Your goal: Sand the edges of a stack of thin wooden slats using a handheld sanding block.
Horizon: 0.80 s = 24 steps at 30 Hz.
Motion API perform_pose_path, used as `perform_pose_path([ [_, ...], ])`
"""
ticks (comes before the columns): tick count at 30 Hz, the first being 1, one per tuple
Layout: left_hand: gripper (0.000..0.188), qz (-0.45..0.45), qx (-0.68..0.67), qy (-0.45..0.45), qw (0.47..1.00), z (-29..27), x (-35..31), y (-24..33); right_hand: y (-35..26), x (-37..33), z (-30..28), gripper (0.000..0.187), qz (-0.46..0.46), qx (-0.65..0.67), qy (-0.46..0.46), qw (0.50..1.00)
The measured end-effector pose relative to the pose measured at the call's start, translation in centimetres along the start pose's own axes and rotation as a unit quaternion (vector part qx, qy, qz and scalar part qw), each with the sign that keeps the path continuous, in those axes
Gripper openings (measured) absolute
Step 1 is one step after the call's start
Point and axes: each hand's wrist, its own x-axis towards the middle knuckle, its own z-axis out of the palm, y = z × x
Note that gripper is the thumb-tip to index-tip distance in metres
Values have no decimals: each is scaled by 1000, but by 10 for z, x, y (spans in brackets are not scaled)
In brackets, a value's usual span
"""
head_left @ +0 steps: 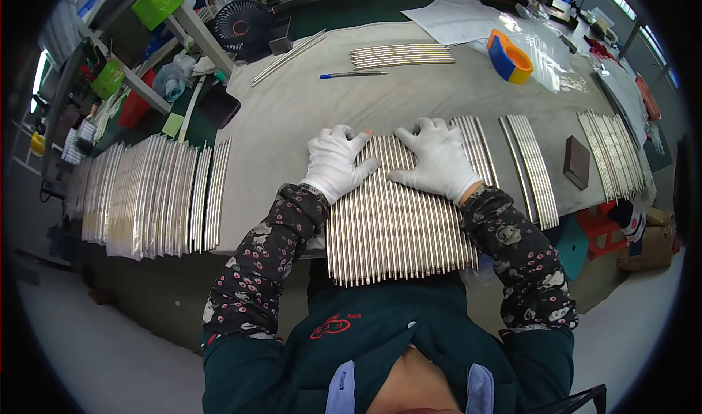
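A wide row of shiny metal rods [398, 228] lies side by side in front of me, its near ends reaching past the table's front edge. My left hand [338, 162], in a white glove, rests at the row's far left corner, fingers apart and thumb over the rods. Across from it, my right hand [435, 158], gloved too, lies over the far right part with thumb and fingers spread. Neither hand grips a rod that I can see. Just right of that hand, a narrower group of rods [475, 147] lies partly behind my wrist.
Bagged rods [139, 195] are lined up at the left. Another rod group [532, 169], a dark block [576, 162] and more rods [613, 154] lie rightward. Farther back are a pen [354, 74], a rod bundle [402, 56], an orange-and-blue tape dispenser [510, 57] and a fan [243, 29].
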Motion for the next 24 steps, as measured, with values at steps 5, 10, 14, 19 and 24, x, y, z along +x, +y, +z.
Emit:
perform_pose_path([
  [5, 56, -3, -27, -5, 1000, -6, -6, 3, 3, 0, -3, 66, -20, 10, 25, 999],
  [10, 53, -42, -5, 101, 994, -8, -2, 1, 9, -6, -6, 67, -24, 25, 12, 999],
  [14, 39, -60, 23, 101, 993, 19, -14, -28, 15, -23, 15, 61, -75, 66, 78, 992],
  [19, 34, -43, 60, 128, 989, 17, -22, -20, 16, -80, -18, 51, -129, 72, 171, 974],
  [24, 48, -43, 16, 75, 996, -5, -38, -30, 0, -156, -42, 30, 82, 192, 158, 965],
])
